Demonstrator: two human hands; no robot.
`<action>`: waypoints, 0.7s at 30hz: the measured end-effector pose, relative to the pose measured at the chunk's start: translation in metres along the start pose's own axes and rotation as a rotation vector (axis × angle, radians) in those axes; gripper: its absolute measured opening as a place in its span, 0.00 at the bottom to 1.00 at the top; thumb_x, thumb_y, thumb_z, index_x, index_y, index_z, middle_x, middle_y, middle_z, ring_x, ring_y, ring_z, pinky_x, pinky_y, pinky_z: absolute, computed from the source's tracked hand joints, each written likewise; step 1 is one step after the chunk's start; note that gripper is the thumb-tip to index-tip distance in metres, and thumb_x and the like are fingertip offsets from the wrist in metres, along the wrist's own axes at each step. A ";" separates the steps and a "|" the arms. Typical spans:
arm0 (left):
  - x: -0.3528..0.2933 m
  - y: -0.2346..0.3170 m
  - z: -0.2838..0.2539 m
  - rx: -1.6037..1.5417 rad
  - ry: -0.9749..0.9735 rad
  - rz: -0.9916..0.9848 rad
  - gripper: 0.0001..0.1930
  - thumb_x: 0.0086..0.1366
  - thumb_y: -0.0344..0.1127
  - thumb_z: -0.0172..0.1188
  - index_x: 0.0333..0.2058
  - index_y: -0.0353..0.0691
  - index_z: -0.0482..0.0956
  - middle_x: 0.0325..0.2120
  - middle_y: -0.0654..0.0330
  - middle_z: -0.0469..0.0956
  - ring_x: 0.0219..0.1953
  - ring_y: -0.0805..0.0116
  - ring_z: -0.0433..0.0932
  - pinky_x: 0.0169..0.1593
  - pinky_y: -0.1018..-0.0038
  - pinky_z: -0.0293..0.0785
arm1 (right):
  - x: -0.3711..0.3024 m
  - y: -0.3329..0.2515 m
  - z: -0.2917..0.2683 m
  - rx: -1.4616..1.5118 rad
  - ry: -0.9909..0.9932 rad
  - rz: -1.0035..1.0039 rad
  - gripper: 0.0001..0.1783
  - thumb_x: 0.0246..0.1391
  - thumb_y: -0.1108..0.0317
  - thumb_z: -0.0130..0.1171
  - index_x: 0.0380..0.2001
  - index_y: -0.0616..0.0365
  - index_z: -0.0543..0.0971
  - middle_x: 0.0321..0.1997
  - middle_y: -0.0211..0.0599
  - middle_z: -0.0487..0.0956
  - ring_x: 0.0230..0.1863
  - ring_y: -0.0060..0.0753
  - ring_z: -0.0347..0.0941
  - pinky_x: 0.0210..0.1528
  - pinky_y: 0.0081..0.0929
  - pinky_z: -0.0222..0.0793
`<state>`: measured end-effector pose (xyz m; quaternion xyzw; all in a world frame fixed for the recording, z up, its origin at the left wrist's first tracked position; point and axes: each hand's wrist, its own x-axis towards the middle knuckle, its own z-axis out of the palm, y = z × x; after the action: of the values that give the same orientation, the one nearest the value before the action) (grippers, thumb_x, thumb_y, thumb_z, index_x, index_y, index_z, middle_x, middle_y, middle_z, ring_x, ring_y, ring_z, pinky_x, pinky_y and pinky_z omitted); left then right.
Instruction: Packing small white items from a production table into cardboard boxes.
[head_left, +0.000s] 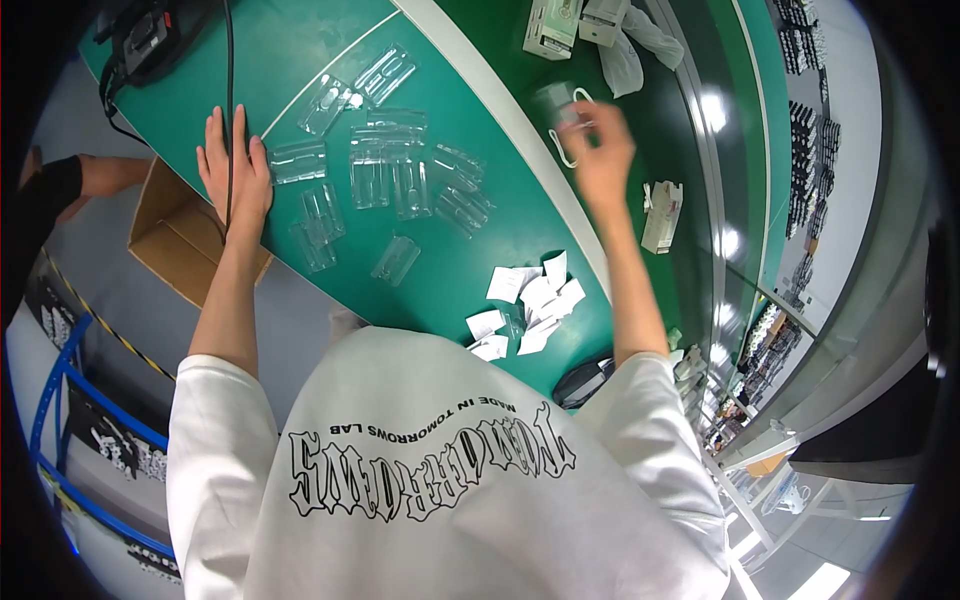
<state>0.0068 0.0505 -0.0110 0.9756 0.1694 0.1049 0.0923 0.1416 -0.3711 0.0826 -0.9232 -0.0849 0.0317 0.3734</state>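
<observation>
My left hand (236, 170) lies flat at the left edge of the green table (290, 40), fingers spread, with nothing held. A black cable (230, 60) hangs across the view in front of it. Right beside its thumb is a clear plastic tray (299, 161); several more clear trays (410, 187) are scattered to the right. Over the dark green conveyor belt, my right hand (604, 150) is closed, blurred by motion. At its fingertips are a see-through tray-like piece (556, 98) and a looped white cable (557, 147); the exact grip is smeared.
Folded white paper slips (540, 300) are heaped near my body. Small boxes (551, 27) and a plastic bag (622, 65) sit on the belt's far part, another box (662, 217) to the right. A cardboard carton (170, 235) stands left of the table; another person's arm (110, 175) is beyond.
</observation>
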 end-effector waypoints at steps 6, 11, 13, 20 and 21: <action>0.003 0.007 0.003 -0.029 0.002 -0.010 0.25 0.69 0.40 0.47 0.64 0.51 0.65 0.68 0.57 0.56 0.70 0.60 0.53 0.70 0.55 0.44 | -0.015 -0.037 0.043 0.088 -0.128 -0.202 0.16 0.47 0.68 0.67 0.41 0.57 0.80 0.42 0.36 0.79 0.39 0.31 0.77 0.43 0.29 0.72; 0.002 0.010 -0.001 -0.030 0.019 0.011 0.25 0.69 0.40 0.47 0.64 0.50 0.65 0.68 0.57 0.56 0.70 0.60 0.53 0.70 0.55 0.44 | 0.065 0.055 0.013 0.026 0.414 0.277 0.27 0.44 0.60 0.69 0.48 0.55 0.74 0.44 0.42 0.78 0.40 0.33 0.77 0.41 0.32 0.72; 0.001 0.012 0.001 -0.036 0.000 0.007 0.25 0.69 0.40 0.47 0.64 0.50 0.64 0.68 0.57 0.56 0.70 0.60 0.52 0.70 0.55 0.44 | 0.084 0.083 0.008 0.097 0.491 0.396 0.32 0.42 0.57 0.70 0.51 0.55 0.72 0.44 0.44 0.78 0.41 0.36 0.77 0.42 0.33 0.72; 0.001 0.010 0.007 -0.015 -0.025 -0.002 0.25 0.70 0.40 0.45 0.65 0.52 0.63 0.67 0.53 0.56 0.70 0.59 0.51 0.71 0.56 0.44 | 0.078 0.127 -0.019 -0.826 0.534 0.134 0.42 0.40 0.49 0.70 0.53 0.63 0.67 0.45 0.48 0.77 0.47 0.48 0.75 0.54 0.44 0.69; 0.005 0.014 0.007 -0.035 -0.031 0.006 0.25 0.70 0.40 0.45 0.65 0.52 0.63 0.67 0.53 0.55 0.71 0.59 0.51 0.71 0.56 0.44 | 0.072 0.147 -0.030 -0.832 0.539 0.144 0.42 0.40 0.49 0.70 0.53 0.63 0.67 0.45 0.48 0.77 0.47 0.48 0.75 0.54 0.44 0.69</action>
<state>0.0172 0.0377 -0.0140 0.9758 0.1633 0.0931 0.1116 0.2356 -0.4824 0.0024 -0.9728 0.0730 -0.2190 -0.0211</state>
